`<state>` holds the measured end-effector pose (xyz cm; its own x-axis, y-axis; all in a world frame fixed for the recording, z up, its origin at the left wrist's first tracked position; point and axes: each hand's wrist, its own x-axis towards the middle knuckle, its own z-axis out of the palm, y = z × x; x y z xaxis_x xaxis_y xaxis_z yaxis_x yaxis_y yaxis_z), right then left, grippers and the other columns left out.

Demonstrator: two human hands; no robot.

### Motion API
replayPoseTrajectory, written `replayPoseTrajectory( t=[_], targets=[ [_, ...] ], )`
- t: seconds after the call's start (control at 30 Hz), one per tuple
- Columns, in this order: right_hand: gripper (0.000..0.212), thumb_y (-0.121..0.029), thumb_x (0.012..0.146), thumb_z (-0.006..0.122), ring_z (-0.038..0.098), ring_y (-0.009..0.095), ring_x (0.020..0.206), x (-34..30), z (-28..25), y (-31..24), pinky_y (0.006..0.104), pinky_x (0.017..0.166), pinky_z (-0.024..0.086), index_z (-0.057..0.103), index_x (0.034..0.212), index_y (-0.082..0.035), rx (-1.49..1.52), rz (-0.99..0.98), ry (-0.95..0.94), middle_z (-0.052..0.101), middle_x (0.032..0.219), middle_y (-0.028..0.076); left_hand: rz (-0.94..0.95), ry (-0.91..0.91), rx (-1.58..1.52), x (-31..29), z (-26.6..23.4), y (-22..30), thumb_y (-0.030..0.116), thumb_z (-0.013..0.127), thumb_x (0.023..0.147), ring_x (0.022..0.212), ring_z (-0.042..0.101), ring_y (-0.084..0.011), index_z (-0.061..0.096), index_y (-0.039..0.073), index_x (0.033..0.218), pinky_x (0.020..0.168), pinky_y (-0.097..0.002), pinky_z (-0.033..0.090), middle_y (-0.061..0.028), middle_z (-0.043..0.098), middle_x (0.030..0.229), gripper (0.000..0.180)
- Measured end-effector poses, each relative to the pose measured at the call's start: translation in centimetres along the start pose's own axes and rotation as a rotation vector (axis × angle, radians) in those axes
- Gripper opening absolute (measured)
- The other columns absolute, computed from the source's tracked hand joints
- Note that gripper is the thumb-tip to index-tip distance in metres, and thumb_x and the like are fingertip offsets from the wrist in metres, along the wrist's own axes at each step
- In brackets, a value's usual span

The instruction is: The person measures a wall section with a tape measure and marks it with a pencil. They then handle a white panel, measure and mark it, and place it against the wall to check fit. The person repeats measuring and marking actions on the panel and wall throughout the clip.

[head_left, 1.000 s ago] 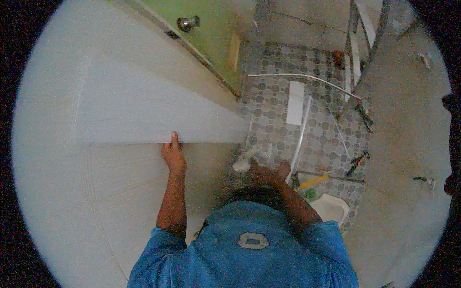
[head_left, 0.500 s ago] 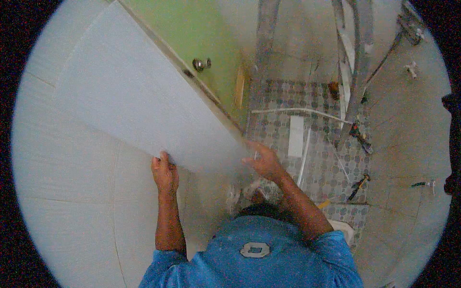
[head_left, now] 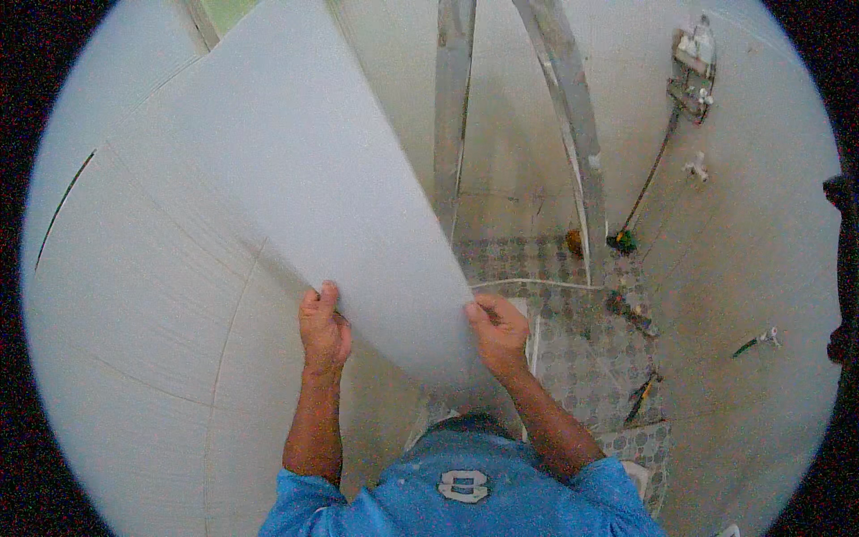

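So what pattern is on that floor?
The floor has grey-and-white round mosaic-style patterned tiles, clearest in the head view, right of the large white tile.

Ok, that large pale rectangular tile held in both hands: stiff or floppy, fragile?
The large pale tile looks stiff: it stays flat though gripped only at its lower edge. Probably heavy, since left hand and right hand share it. Likely brittle over the patterned floor.

Head fisheye cam, looking down, close-up.

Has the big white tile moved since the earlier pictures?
Yes. The white tile was raised and tilted away from the tiled wall; both hands grip its lower edge.
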<state>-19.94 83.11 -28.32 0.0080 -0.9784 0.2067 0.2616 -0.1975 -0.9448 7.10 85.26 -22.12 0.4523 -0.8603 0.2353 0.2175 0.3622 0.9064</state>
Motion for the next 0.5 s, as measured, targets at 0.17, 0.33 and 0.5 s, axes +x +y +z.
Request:
replayPoseTrajectory(
  t=[0.17, 0.33, 0.5],
  targets=[
    [0.02, -0.012, 0.099, 0.075, 0.066, 0.015, 0.098, -0.6, -4.5, -3.5, 0.0328, 0.089, 0.054, 0.07, 0.116, -0.002, -0.095, -0.099, 0.04, 0.071, 0.107, 0.005, -0.084, -0.013, 0.058, -3.1, 6.3, 2.6, 0.026, 0.069, 0.105, 0.063, 0.05, -0.0083, 0.062, 0.011, 0.118, 0.048, -0.0284, 0.038, 0.0014, 0.056, 0.084, 0.021],
    [0.02, -0.012, 0.096, 0.077, 0.067, 0.016, 0.096, -0.2, -8.4, -6.7, 0.0326, 0.088, 0.054, 0.07, 0.112, -0.002, -0.027, -0.146, 0.11, 0.071, 0.104, 0.005, 0.028, -0.144, 0.242, -4.4, 9.1, 1.6, 0.022, 0.067, 0.105, 0.07, 0.052, -0.0116, 0.062, 0.005, 0.117, 0.057, -0.0293, 0.042, -0.0019, 0.056, 0.086, 0.021],
    [0.015, -0.009, 0.096, 0.076, 0.063, 0.01, 0.088, 2.5, -12.9, -9.3, 0.0291, 0.08, 0.053, 0.068, 0.108, -0.003, -0.231, -0.237, 0.272, 0.067, 0.095, 0.001, 0.218, -0.481, 0.691, -5.4, 8.7, -6.1, 0.026, 0.064, 0.107, 0.072, 0.046, -0.0107, 0.057, 0.004, 0.098, 0.064, -0.0314, 0.04, 0.0014, 0.053, 0.083, 0.025]
  ],
)
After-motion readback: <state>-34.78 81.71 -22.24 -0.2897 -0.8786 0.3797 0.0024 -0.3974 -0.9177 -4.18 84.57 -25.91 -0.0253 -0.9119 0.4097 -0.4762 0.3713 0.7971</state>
